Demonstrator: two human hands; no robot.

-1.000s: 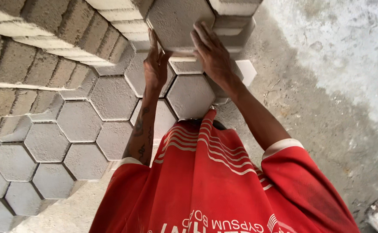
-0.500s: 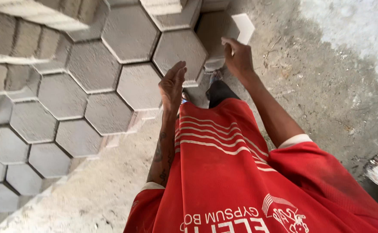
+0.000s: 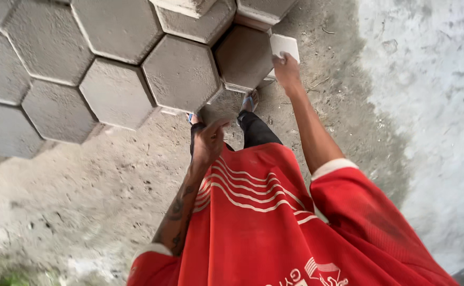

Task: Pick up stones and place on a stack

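Note:
My right hand point(image 3: 286, 69) reaches forward and grips the lower edge of a small flat white piece point(image 3: 285, 45). The piece lies against the right side of a grey hexagonal paving block point(image 3: 245, 55) on the ground. My left hand point(image 3: 208, 140) hangs in front of my red shirt with its fingers loosely curled, and it holds nothing. It is nearest to the front edge of another hexagonal block point(image 3: 181, 74). My feet in sandals point(image 3: 250, 100) show just below the blocks.
Several grey hexagonal blocks point(image 3: 57, 111) lie fitted together across the upper left. More blocks are stacked on top at the upper edge point(image 3: 189, 6). Bare sandy ground point(image 3: 94, 185) lies to the left, and a pale concrete surface point(image 3: 433, 106) is on the right.
Both hands have come off the block on the stack and dropped. The left hand is now down by my shirt, and the right hand has moved out to the right, onto the white piece.

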